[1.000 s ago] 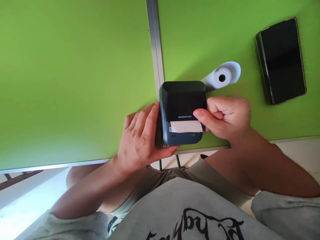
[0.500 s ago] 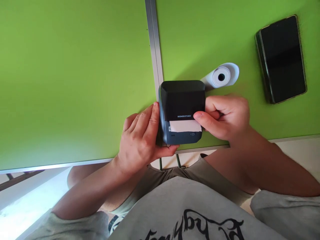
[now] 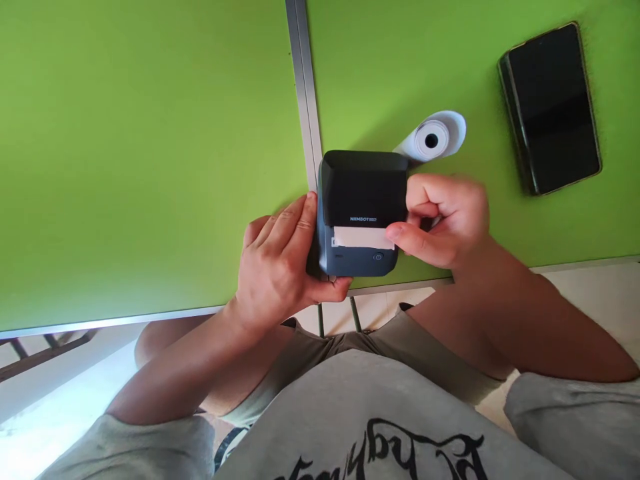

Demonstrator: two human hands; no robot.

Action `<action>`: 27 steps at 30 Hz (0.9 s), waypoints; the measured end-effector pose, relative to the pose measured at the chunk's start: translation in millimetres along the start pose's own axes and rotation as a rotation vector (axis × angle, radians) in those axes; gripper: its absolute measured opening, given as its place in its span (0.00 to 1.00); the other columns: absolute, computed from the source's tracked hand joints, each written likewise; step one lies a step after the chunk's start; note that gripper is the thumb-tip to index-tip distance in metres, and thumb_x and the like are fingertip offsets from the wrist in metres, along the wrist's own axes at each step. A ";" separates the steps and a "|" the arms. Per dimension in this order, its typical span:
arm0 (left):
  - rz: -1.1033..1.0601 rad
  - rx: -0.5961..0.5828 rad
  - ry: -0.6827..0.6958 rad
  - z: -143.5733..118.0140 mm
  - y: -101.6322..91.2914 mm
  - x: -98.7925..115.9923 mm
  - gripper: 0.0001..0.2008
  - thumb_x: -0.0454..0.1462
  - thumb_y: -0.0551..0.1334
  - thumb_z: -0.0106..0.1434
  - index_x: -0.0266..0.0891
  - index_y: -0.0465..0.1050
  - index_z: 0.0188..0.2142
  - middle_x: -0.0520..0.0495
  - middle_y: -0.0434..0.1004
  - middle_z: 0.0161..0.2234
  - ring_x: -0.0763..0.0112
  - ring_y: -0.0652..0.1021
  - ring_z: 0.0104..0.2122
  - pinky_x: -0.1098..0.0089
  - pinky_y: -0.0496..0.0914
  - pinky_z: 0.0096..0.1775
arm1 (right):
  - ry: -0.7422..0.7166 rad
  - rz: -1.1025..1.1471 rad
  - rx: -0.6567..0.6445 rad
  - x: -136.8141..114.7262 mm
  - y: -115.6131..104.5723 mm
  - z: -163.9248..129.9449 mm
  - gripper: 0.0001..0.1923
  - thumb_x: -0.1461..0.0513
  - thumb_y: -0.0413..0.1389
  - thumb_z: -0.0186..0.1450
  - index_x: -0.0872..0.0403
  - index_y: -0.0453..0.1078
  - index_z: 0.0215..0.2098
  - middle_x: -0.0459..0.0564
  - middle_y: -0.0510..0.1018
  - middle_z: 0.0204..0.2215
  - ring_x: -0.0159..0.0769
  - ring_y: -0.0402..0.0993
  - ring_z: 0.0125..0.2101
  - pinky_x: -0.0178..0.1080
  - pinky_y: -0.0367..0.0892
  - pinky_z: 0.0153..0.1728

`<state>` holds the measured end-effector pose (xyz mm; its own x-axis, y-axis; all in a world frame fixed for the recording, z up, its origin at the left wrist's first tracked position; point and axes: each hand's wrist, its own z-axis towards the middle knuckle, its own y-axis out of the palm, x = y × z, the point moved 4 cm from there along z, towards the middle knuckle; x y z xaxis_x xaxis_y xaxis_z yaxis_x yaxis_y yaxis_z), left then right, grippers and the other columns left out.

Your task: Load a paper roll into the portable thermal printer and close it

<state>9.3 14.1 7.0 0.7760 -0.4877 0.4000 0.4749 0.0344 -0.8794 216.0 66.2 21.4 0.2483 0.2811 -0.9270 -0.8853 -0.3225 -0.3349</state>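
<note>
A dark label printer stands at the table's front edge, its black lid closed and "NIIMBOT" printed on the front. My left hand wraps its left side, fingers along the casing and thumb at the front lower edge. From the slot under the lid sticks out a short white paper strip. At the strip's right end, my right hand is closed, thumb on the paper and the other fingers curled against the printer's side. Just behind the printer lies a partly unwound white paper roll.
A dark phone rests on a dark object at the right of the green table. A grey metal seam runs between the two tabletop panels, and a metal trim lines the front edge.
The whole view has shifted slightly, with the table things sitting a little higher and further left. Both hands keep their places on the printer and paper strip.
</note>
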 end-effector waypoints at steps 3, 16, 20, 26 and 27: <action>-0.008 -0.012 -0.001 0.7 0.5 1.1 0.51 0.67 0.57 0.62 0.33 0.58 0.70 0.31 0.76 0.59 0.47 0.79 0.55 0.56 0.69 0.51 | 0.049 -0.011 -0.010 1.9 0.2 0.1 0.27 0.59 0.63 0.60 0.53 0.46 0.22 0.38 0.59 0.13 0.20 0.50 0.16 0.33 0.46 0.16; 0.026 -0.026 -0.030 -1.9 2.4 -1.1 0.51 0.69 0.56 0.62 0.33 0.55 0.69 0.31 0.76 0.57 0.47 0.79 0.51 0.54 0.67 0.51 | 0.013 -0.032 0.035 -1.9 -0.6 1.3 0.21 0.62 0.61 0.62 0.54 0.50 0.24 0.38 0.60 0.16 0.19 0.50 0.18 0.32 0.46 0.18; 0.032 -0.003 -0.012 -1.7 2.0 -0.2 0.52 0.69 0.55 0.62 0.32 0.55 0.69 0.31 0.76 0.56 0.47 0.79 0.50 0.55 0.68 0.50 | 0.016 0.000 0.016 0.2 -1.8 -0.4 0.22 0.63 0.64 0.58 0.53 0.51 0.26 0.37 0.64 0.17 0.19 0.54 0.18 0.31 0.48 0.18; -0.011 -0.063 -0.029 -1.0 -0.6 -1.7 0.48 0.66 0.55 0.65 0.38 0.53 0.71 0.34 0.75 0.59 0.50 0.79 0.54 0.55 0.69 0.51 | 0.055 -0.009 -0.006 1.2 -1.2 -1.0 0.21 0.62 0.64 0.58 0.53 0.51 0.27 0.37 0.60 0.18 0.20 0.56 0.18 0.31 0.48 0.19; -0.021 -0.066 -0.024 -0.4 -1.4 -1.7 0.47 0.66 0.55 0.65 0.37 0.55 0.71 0.34 0.75 0.60 0.50 0.79 0.55 0.56 0.69 0.52 | 0.059 -0.018 0.003 1.1 -1.4 -1.2 0.21 0.61 0.63 0.59 0.53 0.51 0.27 0.37 0.59 0.18 0.20 0.56 0.18 0.31 0.47 0.19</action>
<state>7.1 14.6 7.4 0.7761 -0.4670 0.4238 0.4633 -0.0337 -0.8856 217.9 65.9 20.6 0.2873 0.2330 -0.9291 -0.8815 -0.3152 -0.3516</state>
